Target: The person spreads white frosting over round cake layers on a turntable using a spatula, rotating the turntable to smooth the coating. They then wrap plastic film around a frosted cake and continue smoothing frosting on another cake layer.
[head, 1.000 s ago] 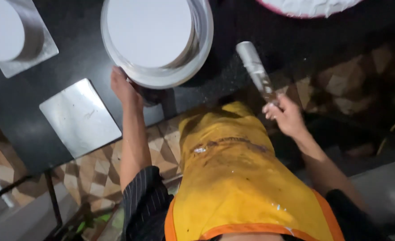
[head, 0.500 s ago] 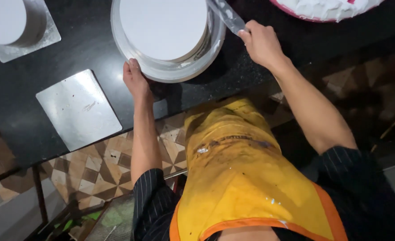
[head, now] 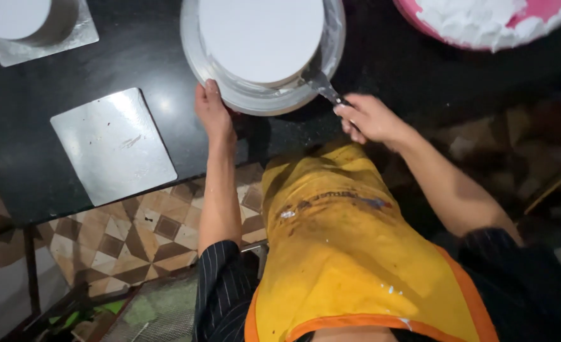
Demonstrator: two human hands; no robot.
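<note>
Right hand (head: 372,119): closed round the handle of a metal icing spatula (head: 321,83), blade laid against the near right side of a white frosted cake (head: 261,35). Left hand (head: 212,109): fingers curled over the near left rim of the metal turntable (head: 255,101) that carries the cake. Cake: round, flat-topped, centred on the turntable at the far edge of a black counter (head: 135,57). Step judged in hand: smoothing the side icing; the next move would call for a steady blade angle while the turntable is rotated evenly. Nearby: bare silver cake board (head: 113,145) left of the turntable; second white cake on its own board (head: 33,25), far left; pink bowl of white cream (head: 489,22), far right. Worn: yellow apron (head: 350,253), cream-spotted.
</note>
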